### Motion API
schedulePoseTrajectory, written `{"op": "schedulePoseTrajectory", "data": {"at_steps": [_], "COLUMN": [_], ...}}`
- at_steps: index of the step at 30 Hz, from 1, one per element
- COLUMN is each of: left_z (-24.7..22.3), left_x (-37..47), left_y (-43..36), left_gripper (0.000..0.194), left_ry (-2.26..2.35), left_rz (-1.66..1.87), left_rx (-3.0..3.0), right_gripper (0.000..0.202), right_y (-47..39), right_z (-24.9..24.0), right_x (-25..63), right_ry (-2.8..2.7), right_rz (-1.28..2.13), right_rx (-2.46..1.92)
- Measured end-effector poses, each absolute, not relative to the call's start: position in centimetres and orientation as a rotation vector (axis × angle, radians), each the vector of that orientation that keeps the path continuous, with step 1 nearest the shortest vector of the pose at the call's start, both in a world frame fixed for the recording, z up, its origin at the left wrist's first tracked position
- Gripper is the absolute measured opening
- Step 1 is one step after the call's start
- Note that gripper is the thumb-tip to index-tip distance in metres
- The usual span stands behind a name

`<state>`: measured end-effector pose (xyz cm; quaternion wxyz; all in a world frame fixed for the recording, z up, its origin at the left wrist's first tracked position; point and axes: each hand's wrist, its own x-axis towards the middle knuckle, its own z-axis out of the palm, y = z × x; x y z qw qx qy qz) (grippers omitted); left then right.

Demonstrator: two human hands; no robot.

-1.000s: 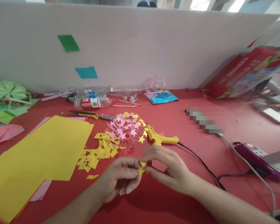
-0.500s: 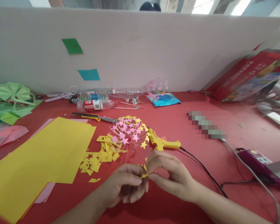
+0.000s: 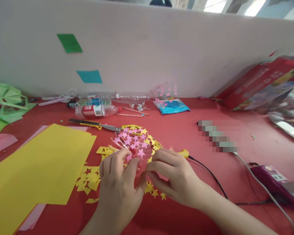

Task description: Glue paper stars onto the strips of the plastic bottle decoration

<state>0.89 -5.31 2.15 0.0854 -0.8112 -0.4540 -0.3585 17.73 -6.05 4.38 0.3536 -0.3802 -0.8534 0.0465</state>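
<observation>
My left hand (image 3: 120, 182) reaches over the near side of a clear plastic piece (image 3: 117, 142) dotted with pink paper stars (image 3: 140, 153). Its thumb and forefinger are apart, and I cannot tell whether they touch the plastic. Just right of it, my right hand (image 3: 175, 176) is closed in a pinch; whatever lies between its fingertips is hidden. Yellow stars (image 3: 150, 140) run along the right edge of the plastic piece. More loose yellow stars (image 3: 155, 193) lie below my right hand, on the red table. Behind that hand, the yellow glue gun (image 3: 184, 153) is mostly covered.
Yellow paper sheets (image 3: 46, 166) and star-punched scraps (image 3: 88, 179) lie left. Scissors (image 3: 110, 127) and a utility knife (image 3: 88, 123) sit behind them. Farther back are plastic bottles (image 3: 107, 111) and a blue wipes pack (image 3: 173, 107). A power strip cable (image 3: 259, 173) crosses the right side.
Both hands were together at a small yellow paper piece. My left hand has moved forward and left to the plastic piece, its fingers spreading; the right stays pinched, slightly farther forward.
</observation>
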Motion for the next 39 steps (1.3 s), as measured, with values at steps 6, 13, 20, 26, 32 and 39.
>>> {"op": "schedulePoseTrajectory", "data": {"at_steps": [6, 13, 20, 26, 32, 39], "left_z": [1.0, 0.5, 0.0, 0.0, 0.1, 0.2], "left_x": [0.7, 0.4, 0.3, 0.5, 0.4, 0.4], "left_y": [-5.0, -5.0, -5.0, -5.2, -5.3, -5.4], "left_gripper": [0.019, 0.025, 0.024, 0.020, 0.022, 0.020], "left_ry": [-1.358, -1.231, -1.281, -1.338, -1.367, -1.380], "left_rz": [-1.172, -1.221, -1.274, -1.323, -1.275, -1.248], "left_rx": [-2.407, -2.491, -2.499, -2.480, -2.515, -2.536], "right_gripper": [0.019, 0.019, 0.020, 0.017, 0.019, 0.016], "right_y": [-5.8, -5.7, -5.5, -5.5, -5.6, -5.8], "right_z": [3.2, 2.9, 2.6, 2.5, 2.6, 2.4], "right_x": [18.0, 18.0, 18.0, 17.9, 17.9, 17.8], "right_ry": [-2.249, -2.236, -2.238, -2.224, -2.219, -2.210], "right_rz": [-0.034, -0.189, -0.132, -0.029, -0.042, -0.011], "right_rx": [-0.979, -0.931, -0.922, -0.972, -0.973, -1.017]}}
